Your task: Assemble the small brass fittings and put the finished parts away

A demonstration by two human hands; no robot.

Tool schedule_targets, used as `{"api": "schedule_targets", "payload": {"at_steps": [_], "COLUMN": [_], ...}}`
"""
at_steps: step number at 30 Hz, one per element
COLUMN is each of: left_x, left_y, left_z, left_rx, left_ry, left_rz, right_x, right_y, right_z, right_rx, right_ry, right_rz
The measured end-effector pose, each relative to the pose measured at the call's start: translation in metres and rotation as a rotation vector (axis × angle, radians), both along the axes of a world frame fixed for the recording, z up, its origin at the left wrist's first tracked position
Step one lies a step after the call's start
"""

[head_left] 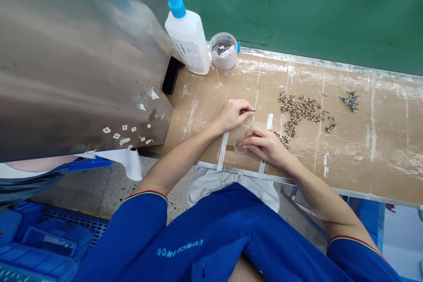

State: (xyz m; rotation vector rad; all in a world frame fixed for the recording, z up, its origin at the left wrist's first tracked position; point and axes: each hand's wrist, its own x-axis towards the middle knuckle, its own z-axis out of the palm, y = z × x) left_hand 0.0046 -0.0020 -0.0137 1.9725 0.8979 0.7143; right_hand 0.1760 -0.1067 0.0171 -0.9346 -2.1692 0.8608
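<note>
two hands work close together near the front edge of a cardboard-topped workbench (380, 163), seen from the head camera looking down. the left hand (232, 115) is narrowly pinched, thumb and fingertips holding a tiny blue-tipped part (253, 110). the right hand (264, 145) curves low over a small transparent round dish (240, 146), its fingertips (244, 142) at the rim; whether they grip the dish or only touch it cannot be told, and its contents are too small to make out. the dish sits on the cardboard between two strips of white tape (222, 150) running toward the bench edge.

just right of the right hand lies a loose scatter of small brass-coloured parts (297, 109), some reaching almost to its knuckles. farther right, well apart, is a small cluster of blue-tipped parts (349, 101). toward the back stand a white glue bottle with a blue nozzle (187, 39) and a small round tub (224, 50) holding scraps, against a green wall (297, 4).

a dented stainless steel panel (76, 66) fills the left of the view, with small white-and-red paper scraps (124, 134) stuck along its lower part. below the bench are a speckled terrazzo floor (105, 196) and a blue plastic crate (56, 233). the person wears a blue short-sleeved shirt (211, 240), with a white cloth (214, 185) across the lap.
</note>
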Motion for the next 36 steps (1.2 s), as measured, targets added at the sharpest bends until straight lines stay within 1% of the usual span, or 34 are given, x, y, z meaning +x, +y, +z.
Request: {"api": "schedule_targets", "payload": {"at_steps": [6, 10, 13, 16, 19, 22, 24, 26, 29, 33, 35, 36], "left_x": [0.0, 0.0, 0.0, 0.0, 0.0, 0.0, 0.0, 0.0, 0.0, -0.001, -0.001, 0.0], "left_y": [0.0, 0.0, 0.0, 0.0, 0.0, -0.001, -0.001, -0.001, -0.001, -0.002, -0.003, -0.003], "left_z": [-0.001, 0.0, 0.0, 0.0, 0.001, 0.002, 0.002, 0.002, 0.002, 0.001, 0.0, 0.0], "left_rx": [0.01, 0.02, 0.028, 0.031, 0.027, 0.024, 0.021, 0.016, 0.018, 0.037, 0.051, 0.057], "left_ry": [0.042, 0.054, 0.051, 0.048, 0.046, 0.058, 0.066, 0.062, 0.045, 0.043, 0.037, 0.031], "left_rz": [-0.015, -0.029, -0.027, -0.023, -0.024, -0.024, -0.023, -0.023, -0.032, -0.047, -0.054, -0.058], "right_x": [0.002, 0.001, 0.001, 0.004, 0.006, 0.004, 0.003, 0.002, 0.005, 0.012, 0.016, 0.017], "right_y": [-0.004, -0.006, -0.006, -0.005, -0.004, -0.004, -0.003, -0.002, 0.0, 0.0, 0.001, 0.002], "right_z": [0.003, 0.0, -0.002, 0.0, 0.002, 0.004, 0.004, 0.005, 0.007, 0.011, 0.011, 0.01], "right_rx": [0.055, 0.042, 0.044, 0.108, 0.161, 0.118, 0.065, 0.006, -0.108, -0.309, -0.353, -0.345], "right_ry": [-0.09, -0.065, -0.066, -0.105, -0.154, -0.148, -0.098, -0.023, 0.111, 0.243, 0.328, 0.37], "right_rz": [-0.018, 0.009, -0.025, -0.084, -0.081, -0.023, 0.002, -0.01, -0.1, -0.305, -0.417, -0.477]}}
